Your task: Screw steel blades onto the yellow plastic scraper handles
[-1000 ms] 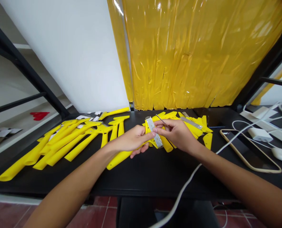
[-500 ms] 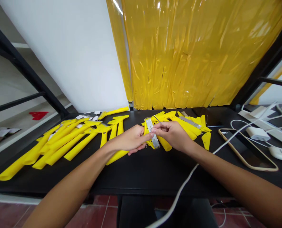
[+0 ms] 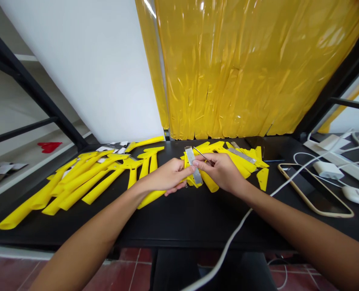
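Observation:
My left hand (image 3: 171,176) is closed around a yellow-handled scraper (image 3: 150,199), whose handle sticks out below the palm toward the lower left. Across the scraper's head lies a flat silver metal strip (image 3: 190,155), with my left thumb pressed against it. My right hand (image 3: 220,169) is closed in a pinch on a thin metal rod-like tool (image 3: 199,152) that points up and left. Its fingertips touch the strip's right side. What tip the tool has is too small to tell.
Several yellow handles (image 3: 73,178) lie piled at the left of the black table (image 3: 179,226). More yellow pieces and a loose metal strip (image 3: 241,155) lie behind my right hand. A phone (image 3: 315,190), white charger (image 3: 328,170) and a white cable (image 3: 236,230) are at the right.
The metal strip and scraper head have turned slightly in my hands, and the thin tool has shifted a little left and lower. Both hands stay in nearly the same place.

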`<state>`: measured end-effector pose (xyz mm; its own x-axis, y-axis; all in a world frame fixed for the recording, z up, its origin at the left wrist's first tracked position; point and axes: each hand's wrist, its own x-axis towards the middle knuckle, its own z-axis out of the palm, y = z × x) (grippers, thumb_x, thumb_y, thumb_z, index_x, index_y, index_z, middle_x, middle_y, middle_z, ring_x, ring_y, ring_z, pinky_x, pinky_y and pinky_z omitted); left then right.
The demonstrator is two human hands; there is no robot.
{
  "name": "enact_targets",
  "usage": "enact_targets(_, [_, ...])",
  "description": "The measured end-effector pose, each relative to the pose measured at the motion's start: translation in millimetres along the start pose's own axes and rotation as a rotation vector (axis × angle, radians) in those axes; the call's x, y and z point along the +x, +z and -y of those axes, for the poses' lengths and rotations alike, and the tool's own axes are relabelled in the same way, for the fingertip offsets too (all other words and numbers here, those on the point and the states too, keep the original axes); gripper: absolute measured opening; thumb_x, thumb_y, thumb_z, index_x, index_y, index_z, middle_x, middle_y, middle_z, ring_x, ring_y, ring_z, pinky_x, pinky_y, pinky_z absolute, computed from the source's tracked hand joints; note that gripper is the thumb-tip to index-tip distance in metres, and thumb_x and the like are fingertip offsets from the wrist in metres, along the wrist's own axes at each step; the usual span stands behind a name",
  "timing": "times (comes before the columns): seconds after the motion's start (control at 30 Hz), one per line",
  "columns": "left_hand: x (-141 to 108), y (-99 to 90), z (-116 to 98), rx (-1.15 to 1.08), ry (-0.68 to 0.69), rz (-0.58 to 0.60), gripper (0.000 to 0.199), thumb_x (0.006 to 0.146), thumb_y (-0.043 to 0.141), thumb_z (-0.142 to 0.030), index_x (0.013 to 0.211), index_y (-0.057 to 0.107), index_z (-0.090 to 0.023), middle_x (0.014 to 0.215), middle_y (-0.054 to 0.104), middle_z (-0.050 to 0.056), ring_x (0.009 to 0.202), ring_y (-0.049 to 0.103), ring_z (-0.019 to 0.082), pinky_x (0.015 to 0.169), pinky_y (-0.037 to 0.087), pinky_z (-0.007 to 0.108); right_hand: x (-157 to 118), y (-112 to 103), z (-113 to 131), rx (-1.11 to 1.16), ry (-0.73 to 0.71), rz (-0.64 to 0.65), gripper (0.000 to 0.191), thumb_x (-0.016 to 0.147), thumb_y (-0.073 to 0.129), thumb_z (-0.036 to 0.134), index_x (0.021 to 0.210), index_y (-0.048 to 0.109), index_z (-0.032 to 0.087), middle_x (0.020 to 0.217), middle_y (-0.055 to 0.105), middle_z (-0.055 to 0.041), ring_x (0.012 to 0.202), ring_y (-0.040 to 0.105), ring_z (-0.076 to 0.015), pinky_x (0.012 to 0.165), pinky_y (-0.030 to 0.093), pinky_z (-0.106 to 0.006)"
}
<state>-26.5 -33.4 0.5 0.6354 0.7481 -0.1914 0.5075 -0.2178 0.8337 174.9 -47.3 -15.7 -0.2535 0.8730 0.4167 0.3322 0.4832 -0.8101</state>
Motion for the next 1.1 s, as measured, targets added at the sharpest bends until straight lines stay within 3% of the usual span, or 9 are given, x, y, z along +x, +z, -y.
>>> enact_targets(0.43, [-1,-2.3,-1,0.096,0.017,-0.023,0.051,0.094,0.050,-0.054,0.058,0.052,-0.018,0.041,0.052,-0.001,0.030,0.046,0.008,0.033,0.036,0.018,1,-6,0,-0.166,-0.022,0.093,0.030,0.092,0.057,0.034,0.073,0.071,0.016,0.069,0.066,-0.0003,0.065,0.055,-0.0135,0.061,0.040,-0.026])
enact_targets(0.63, [-2,-2.9,-6,0.015,0.034,-0.035,0.052,0.095,0.050,-0.052,0.056,0.050,-0.018,0.038,0.049,-0.003,0.028,0.045,0.007,0.034,0.037,0.017,4,-5,-4,0.079,0.114,0.123,0.027,0.089,0.062,0.040,0.083,0.074,0.016,0.082,0.073,-0.0025,0.072,0.060,-0.0157,0.067,0.044,-0.027])
enact_targets(0.9, [-3,-10.9,-15,-0.119,0.012,-0.095,0.042,0.091,0.058,-0.054,0.069,0.053,-0.018,0.047,0.051,-0.005,0.029,0.046,0.007,0.029,0.036,0.017,5,-7,-9,0.180,0.179,0.247,0.032,0.083,0.069,0.045,0.096,0.076,0.017,0.091,0.074,-0.0036,0.079,0.063,-0.0165,0.075,0.046,-0.029])
enact_targets(1.0, [-2,-17.9,-12,-0.113,0.014,-0.181,0.040,0.091,0.059,-0.054,0.072,0.053,-0.019,0.047,0.050,-0.005,0.028,0.045,0.008,0.028,0.036,0.019,8,-9,-11,0.098,0.132,0.163,0.030,0.087,0.064,0.044,0.095,0.074,0.017,0.091,0.073,-0.0044,0.079,0.063,-0.0171,0.073,0.046,-0.029])
enact_targets(1.1, [-2,-33.7,-4,-0.110,-0.003,-0.348,0.041,0.090,0.061,-0.051,0.066,0.048,-0.020,0.045,0.047,-0.005,0.028,0.043,0.008,0.029,0.036,0.021,12,-17,-15,-0.158,0.024,-0.060,0.030,0.093,0.055,0.040,0.087,0.072,0.017,0.086,0.071,-0.0046,0.077,0.061,-0.0171,0.070,0.043,-0.029])
